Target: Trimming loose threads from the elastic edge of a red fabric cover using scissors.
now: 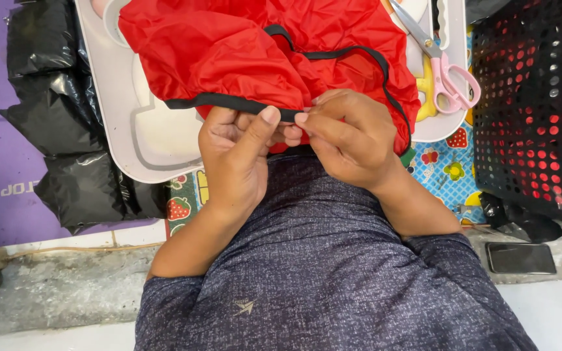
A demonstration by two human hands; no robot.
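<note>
Left hand is pinching the black elastic edging band of the thin red nylon fabric piece, thumb pressing from above, fingers curled beneath. Right hand is closing narrow on the same band just beside it, fingertips meeting the left thumb at the hem. The fabric is lying bunched over the near edge of the white moulded plastic tray and spilling toward the person's lap.

Judgement: the fabric looks light, limp and somewhat slick; it is likely sliding under loose contact. The bound edge is the firmer part, so that is the sensible place to hold.

Pink-handled scissors are resting at the tray's right edge, near the right hand but apart from it. A black perforated plastic crate is standing right of the tray; black plastic bags are lying left. A dark phone is lying on the concrete ledge.
</note>
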